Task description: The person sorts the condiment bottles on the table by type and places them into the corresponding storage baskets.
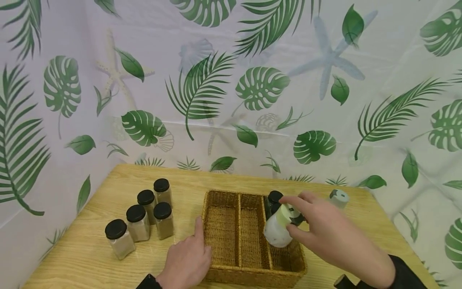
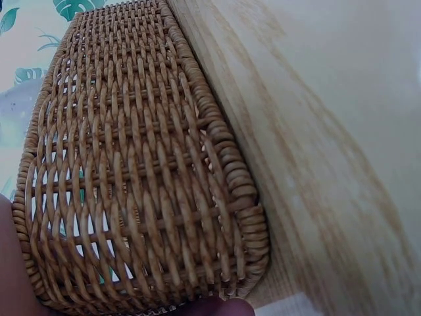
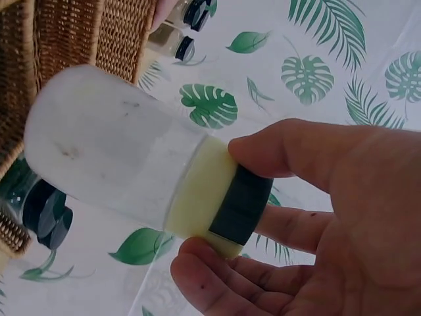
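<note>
My right hand pinches the cap of a frosted white seasoning bottle between thumb and fingers. In the right wrist view the bottle has a pale yellow-green collar and a dark cap section. It is tilted over the right compartment of a woven basket with three compartments. At the back of that compartment stand dark-lidded containers, partly hidden. My left hand touches the basket's left side, index finger extended along it. The left wrist view shows the basket's woven wall close up.
Several square glass jars with black lids stand on the wooden table left of the basket. A bottle with a grey cap is behind my right hand. A leaf-patterned cloth hangs behind the table.
</note>
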Demonstrator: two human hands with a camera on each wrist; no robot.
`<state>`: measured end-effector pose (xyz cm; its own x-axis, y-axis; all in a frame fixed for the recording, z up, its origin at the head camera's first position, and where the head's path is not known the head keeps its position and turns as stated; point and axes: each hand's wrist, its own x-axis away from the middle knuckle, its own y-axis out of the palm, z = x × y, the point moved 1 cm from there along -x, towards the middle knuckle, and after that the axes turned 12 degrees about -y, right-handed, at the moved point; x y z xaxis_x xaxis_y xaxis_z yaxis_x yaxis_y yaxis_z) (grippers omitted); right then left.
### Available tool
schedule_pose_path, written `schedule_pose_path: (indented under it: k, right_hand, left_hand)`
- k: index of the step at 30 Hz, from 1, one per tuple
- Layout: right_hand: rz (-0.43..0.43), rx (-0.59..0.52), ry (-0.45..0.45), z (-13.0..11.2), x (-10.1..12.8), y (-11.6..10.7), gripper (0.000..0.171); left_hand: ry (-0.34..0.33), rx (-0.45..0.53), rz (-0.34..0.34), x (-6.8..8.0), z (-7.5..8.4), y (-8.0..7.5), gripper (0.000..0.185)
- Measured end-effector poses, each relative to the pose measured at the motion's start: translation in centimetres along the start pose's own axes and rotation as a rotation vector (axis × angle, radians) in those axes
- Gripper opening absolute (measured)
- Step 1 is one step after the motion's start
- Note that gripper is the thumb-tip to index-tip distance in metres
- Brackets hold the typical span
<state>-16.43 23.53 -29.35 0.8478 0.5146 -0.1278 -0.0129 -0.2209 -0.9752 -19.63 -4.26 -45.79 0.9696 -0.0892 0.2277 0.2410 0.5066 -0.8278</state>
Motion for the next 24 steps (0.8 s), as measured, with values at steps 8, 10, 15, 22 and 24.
schedule_pose_path:
  k: [8,10,15,22,24]
  right_hand:
    - [0.002,-0.025,-0.057,-1.4,-1.6,1.0,0.047]
    - [0.005,-0.032,-0.073,-1.7,-2.0,1.2,0.046]
    - [0.026,-0.036,-0.114,-2.0,-2.8,1.6,0.042]
    - [-0.023,-0.049,-0.102,-1.7,-3.7,2.6,0.040]
    - [-0.038,-0.047,-0.096,-1.6,-4.0,2.9,0.041]
  left_hand:
    - [0.003,-0.011,0.040,0.0,0.0,0.1,0.073]
    - [0.003,-0.018,0.050,0.0,0.0,0.1,0.073]
    - [-0.001,-0.015,0.043,0.0,-0.1,0.0,0.074]
    - [-0.010,-0.003,0.006,-0.2,-0.1,-0.1,0.074]
    - [-0.012,-0.005,0.009,-0.2,-0.1,0.0,0.074]
